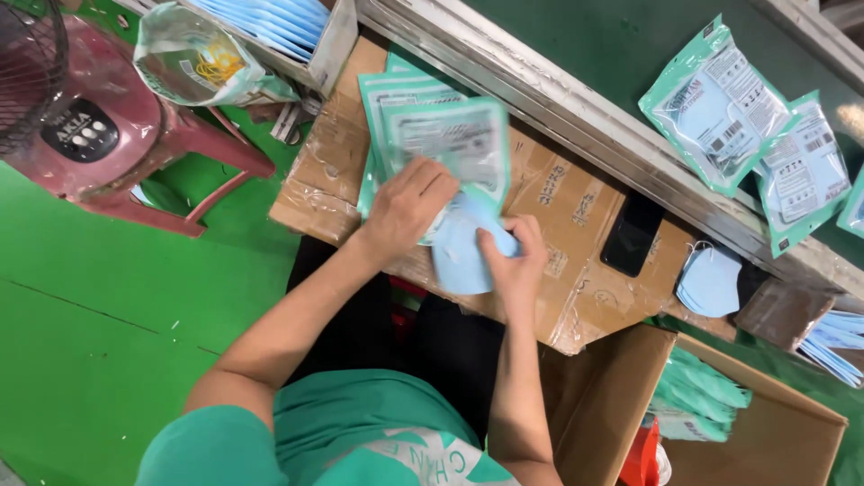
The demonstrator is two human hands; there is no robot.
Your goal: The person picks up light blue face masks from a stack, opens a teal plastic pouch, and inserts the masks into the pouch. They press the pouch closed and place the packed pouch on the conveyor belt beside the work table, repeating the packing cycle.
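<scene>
My left hand (pixel 409 202) grips a green and clear plastic pouch (pixel 454 144) at its lower edge, over a stack of like pouches (pixel 387 94) on a flattened cardboard sheet (pixel 558 193). My right hand (pixel 515 261) holds a folded light blue face mask (pixel 454 252) and presses it against the pouch's opening. The pouch is blurred with motion. Part of the mask lies hidden under my left hand.
A black phone (pixel 633 234) and a small stack of blue masks (pixel 709 281) lie on the cardboard at right. Filled pouches (pixel 720 103) rest on the dark green belt beyond a metal rail (pixel 576 112). An open carton (pixel 774 423) holds green pouches. A red stool (pixel 135 144) stands left.
</scene>
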